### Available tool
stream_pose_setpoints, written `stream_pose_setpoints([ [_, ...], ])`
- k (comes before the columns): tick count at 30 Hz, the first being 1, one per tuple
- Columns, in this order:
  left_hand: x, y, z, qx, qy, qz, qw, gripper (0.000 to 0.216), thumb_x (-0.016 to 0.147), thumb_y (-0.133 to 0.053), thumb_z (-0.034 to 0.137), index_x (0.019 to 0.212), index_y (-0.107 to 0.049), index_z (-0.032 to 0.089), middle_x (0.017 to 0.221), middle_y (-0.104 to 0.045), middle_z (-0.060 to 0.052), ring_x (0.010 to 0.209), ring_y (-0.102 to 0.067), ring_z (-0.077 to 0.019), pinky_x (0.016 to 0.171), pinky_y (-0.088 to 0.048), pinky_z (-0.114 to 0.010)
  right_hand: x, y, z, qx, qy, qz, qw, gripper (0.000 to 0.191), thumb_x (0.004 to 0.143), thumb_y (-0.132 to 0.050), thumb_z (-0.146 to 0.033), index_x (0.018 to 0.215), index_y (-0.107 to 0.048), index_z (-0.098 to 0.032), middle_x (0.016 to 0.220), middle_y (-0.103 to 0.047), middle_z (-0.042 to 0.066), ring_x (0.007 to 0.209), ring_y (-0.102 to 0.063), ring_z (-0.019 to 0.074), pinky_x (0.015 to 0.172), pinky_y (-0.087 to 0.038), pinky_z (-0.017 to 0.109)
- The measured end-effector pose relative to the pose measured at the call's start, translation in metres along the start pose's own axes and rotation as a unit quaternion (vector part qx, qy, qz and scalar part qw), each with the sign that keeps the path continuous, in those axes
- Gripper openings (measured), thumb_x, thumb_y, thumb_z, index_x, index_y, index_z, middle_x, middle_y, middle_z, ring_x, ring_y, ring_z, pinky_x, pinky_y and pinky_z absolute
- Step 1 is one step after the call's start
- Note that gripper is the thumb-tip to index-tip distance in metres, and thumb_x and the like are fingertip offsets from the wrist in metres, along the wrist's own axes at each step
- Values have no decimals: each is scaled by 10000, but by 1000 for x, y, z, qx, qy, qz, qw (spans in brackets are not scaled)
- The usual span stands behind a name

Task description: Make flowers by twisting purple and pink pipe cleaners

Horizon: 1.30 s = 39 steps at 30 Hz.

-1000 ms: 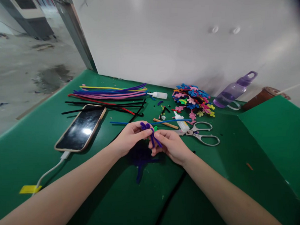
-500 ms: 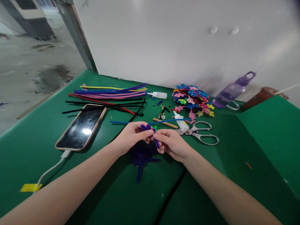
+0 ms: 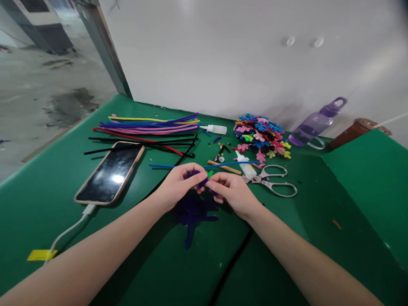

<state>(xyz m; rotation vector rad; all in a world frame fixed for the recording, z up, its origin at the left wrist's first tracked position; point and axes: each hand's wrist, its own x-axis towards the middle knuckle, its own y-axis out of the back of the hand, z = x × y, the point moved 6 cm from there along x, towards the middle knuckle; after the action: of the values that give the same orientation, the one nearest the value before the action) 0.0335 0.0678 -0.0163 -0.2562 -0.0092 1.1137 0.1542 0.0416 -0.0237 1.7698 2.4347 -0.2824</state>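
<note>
Below the grip, nearest: 1 dark strip [image 3: 229, 269] running toward viewer on green counter [image 3: 155, 272]; 1 dark purple shape [image 3: 189, 219], blurred, cannot tell if separate pc. or reflection.

At centre, raised over counter: L grip [image 3: 179, 185], thumb & fingers pinching 1 fuzzy purple pc. [image 3: 201, 182]; R grip [image 3: 235, 194], fingertips pressed tog. on near end of same pc., contact partly hidden. 1 green bit [image 3: 210, 174] just beyond, betw. the two; cannot tell if attached. Step in hand (judged): bending or twisting the pc. to shape. Next move prob. calls for steady L pinch w/ small R fingertip work.

L of grip: 1 phone [image 3: 112, 173], white cable [image 3: 70, 225] plugged in.

Just beyond grip: 1 blue stem [image 3: 231, 164], crosswise; 1 brown stick [image 3: 221, 166]. To R: 1 pr. scissors [image 3: 257, 179]; 1 small white bottle [image 3: 247, 168] close by.

Far L of grip: asst. fuzzy stems [image 3: 155, 126], incl. yellow, blue, pink. Far R: multicol. heap of flower shapes [image 3: 260, 134]; R of heap, 1 purple water bottle [image 3: 312, 125] & 1 brown cup [image 3: 350, 132].

Backmost: white panel [image 3: 219, 48].
</note>
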Motion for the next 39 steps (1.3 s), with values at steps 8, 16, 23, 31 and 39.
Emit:
stream_pose_setpoints([
  [8, 2, 4, -7, -21, 28, 15, 999, 179, 737, -655, 297, 709, -566, 143, 543, -574, 21, 509, -550, -90, 487, -436, -192, -18, -7, -32, -444, 267, 131, 845, 207, 878, -439, -273, 803, -602, -168, 717, -575, 55, 685, -509, 160, 639, -395, 301],
  [16, 3, -2, -5, -106, 8, -51, 993, 299, 816, -514, 447, 860, -565, 156, 697, -600, -19, 596, -597, -134, 582, -479, -265, -2, -2, -8, -56, 72, 13, 996, 195, 833, -526, -377, 783, -554, -190, 693, -556, -2, 529, -409, 87, 494, -316, 230],
  [23, -2, -9, 6, 19, -104, -112, 988, 239, 717, -680, 303, 901, -614, 165, 889, -572, -42, 836, -543, -151, 742, -446, -257, -4, -13, 5, 227, -95, -112, 963, 235, 762, -634, -346, 704, -510, -156, 567, -356, -58, 479, -238, 48, 453, -192, 211],
  [31, 0, 1, 5, 120, -97, -10, 988, 181, 737, -642, 312, 802, -606, 147, 678, -595, -4, 580, -539, -113, 596, -449, -241, -6, -20, 9, 238, -134, -132, 953, 224, 785, -608, -346, 761, -531, -137, 574, -320, -75, 453, -238, 25, 430, -147, 188],
  [39, -1, 9, 5, 107, -61, 63, 990, 172, 726, -647, 299, 678, -611, 138, 560, -556, 17, 519, -497, -97, 551, -407, -218, -3, -1, -4, -115, 42, 44, 992, 264, 819, -536, -432, 738, -530, -181, 540, -393, -57, 452, -315, 65, 441, -251, 219],
])
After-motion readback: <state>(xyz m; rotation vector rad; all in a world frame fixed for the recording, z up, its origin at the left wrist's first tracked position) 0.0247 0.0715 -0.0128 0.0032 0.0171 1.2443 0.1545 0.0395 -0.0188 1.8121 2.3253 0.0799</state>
